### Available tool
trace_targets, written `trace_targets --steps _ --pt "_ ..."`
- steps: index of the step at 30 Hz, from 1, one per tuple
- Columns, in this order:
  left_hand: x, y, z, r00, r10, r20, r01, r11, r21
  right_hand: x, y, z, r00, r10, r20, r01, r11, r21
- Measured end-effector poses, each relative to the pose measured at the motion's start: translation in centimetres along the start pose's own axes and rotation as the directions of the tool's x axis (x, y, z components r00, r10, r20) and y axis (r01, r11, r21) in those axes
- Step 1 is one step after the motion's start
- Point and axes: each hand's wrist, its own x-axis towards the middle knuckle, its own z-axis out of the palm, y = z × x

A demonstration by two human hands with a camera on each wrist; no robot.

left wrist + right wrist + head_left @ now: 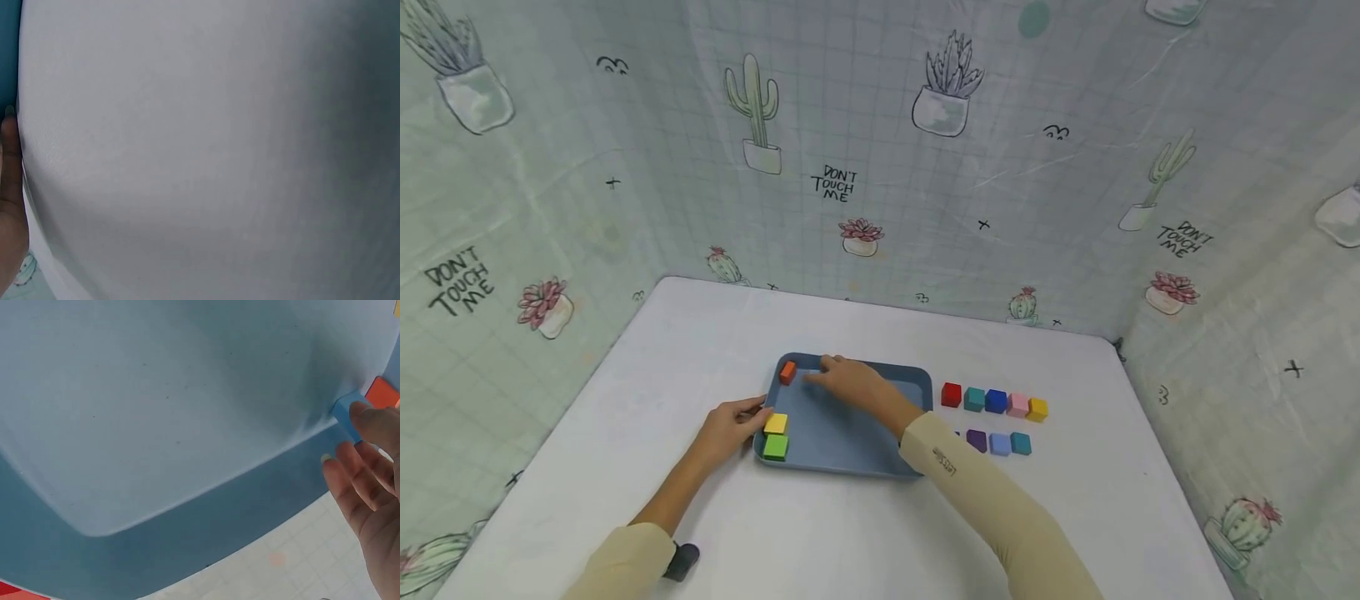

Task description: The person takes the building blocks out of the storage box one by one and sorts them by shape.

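Note:
A blue-grey tray [850, 468] lies on the white table. My left hand [727, 431] holds its left rim, with the thumb by a yellow block [776, 424]; in the left wrist view a straight finger [10, 159] lies against the tray's side. Below the yellow block sits a green block [776, 447]. Reaching across the tray, my right hand [853, 385] is at its far left part. In the right wrist view the thumb and fingers pinch a light blue block [347, 415], right beside an orange block [382, 394]. The head view mostly hides the blue block.
Right of the tray stands a row of cubes: red [951, 395], teal [974, 399], blue [996, 402], pink [1018, 406] and yellow [1037, 410]. A nearer row has purple [977, 441], light blue [1000, 444] and teal blocks, partly behind the right sleeve [992, 517]. A patterned curtain surrounds the table.

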Motion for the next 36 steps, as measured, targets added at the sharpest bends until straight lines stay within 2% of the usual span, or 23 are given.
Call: trace_targets --steps 8,11,18,25,32,36 --pt "0.1 0.1 0.0 1.000 -0.010 0.002 0.010 1.000 0.000 0.1 0.5 0.5 0.996 0.067 -0.050 -0.067 0.998 0.010" --pt "0.1 0.1 0.0 1.000 -0.003 -0.001 0.003 1.000 0.010 0.1 0.8 0.6 0.995 0.088 -0.040 -0.087 0.996 0.018" --pt "0.2 0.1 0.1 1.000 -0.001 -0.008 0.001 1.000 0.017 -0.2 1.4 0.7 0.991 0.137 -0.001 -0.136 0.984 0.114" --pt "0.2 0.2 0.2 1.000 0.006 -0.004 -0.006 1.000 0.013 -0.7 1.8 1.2 0.976 0.218 0.023 -0.217 0.946 0.243" --pt "0.2 0.0 0.3 1.000 0.008 0.000 -0.008 1.000 0.015 -1.9 2.5 1.9 0.956 0.278 0.094 -0.294 0.915 0.278" --pt "0.2 -0.3 0.4 1.000 0.010 0.006 -0.010 1.000 0.017 -2.5 2.9 2.7 0.954 0.286 0.092 -0.301 0.897 0.325"
